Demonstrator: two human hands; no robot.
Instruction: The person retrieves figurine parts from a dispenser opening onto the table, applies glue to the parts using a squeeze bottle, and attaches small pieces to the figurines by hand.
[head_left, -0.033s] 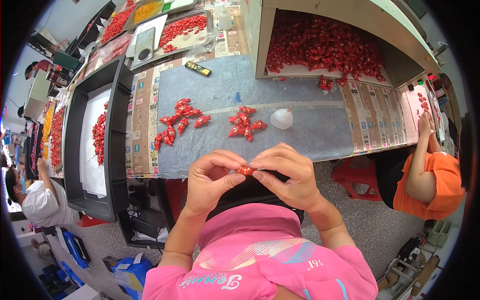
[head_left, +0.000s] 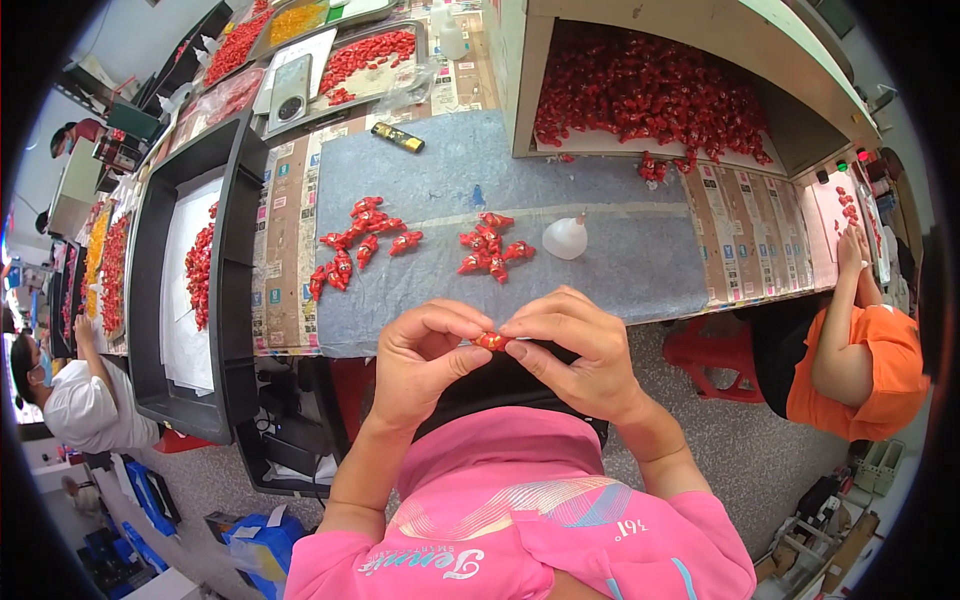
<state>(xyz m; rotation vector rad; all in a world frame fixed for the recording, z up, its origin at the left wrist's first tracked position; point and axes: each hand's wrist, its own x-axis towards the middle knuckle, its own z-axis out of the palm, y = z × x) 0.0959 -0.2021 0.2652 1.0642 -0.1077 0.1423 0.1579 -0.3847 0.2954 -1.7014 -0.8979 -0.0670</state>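
Your left grip (head_left: 425,350) and right grip (head_left: 580,345) are both clamped on one small red piece (head_left: 490,341), thumbs and fingertips pinching its two ends. You hold it in front of the near edge of the surface (head_left: 283,310). Beyond it, on the blue mat (head_left: 630,285), lie a cluster (head_left: 495,265) of similar pieces, a looser group to its left, and a white bottle (head_left: 566,239) standing just right of the cluster.
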